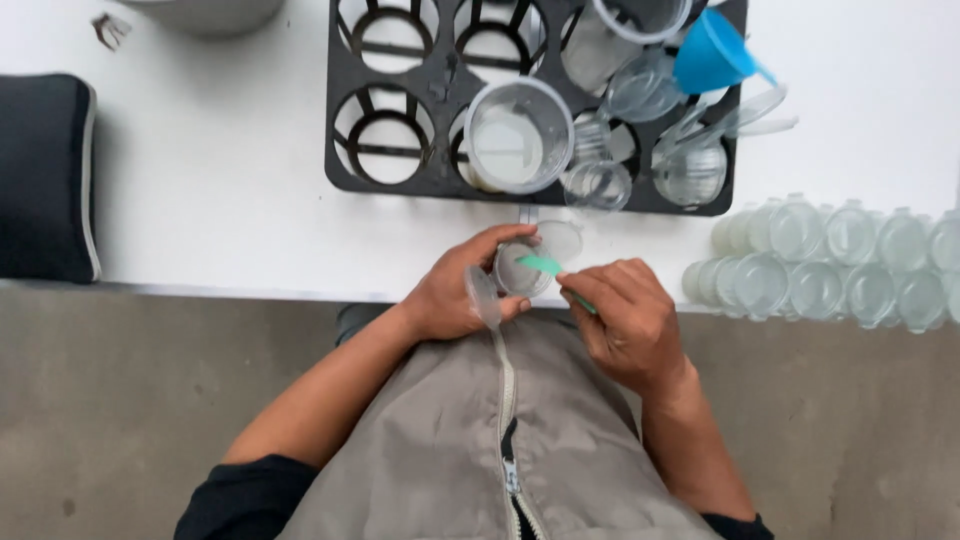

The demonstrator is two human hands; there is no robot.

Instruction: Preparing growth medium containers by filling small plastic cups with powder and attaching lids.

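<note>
Holding the small clear cup (516,268) in your left hand (455,295) at the bench's (220,200) near edge, your right hand (625,320) pinches a green spatula (545,265) over its mouth; keep the tip steady inside the rim.

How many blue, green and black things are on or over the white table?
Blue: 1, the funnel
Green: 1, the green stick that the right hand holds over the small clear cup in the left hand
Black: 2, the rack and the pad
Total: 4
</note>
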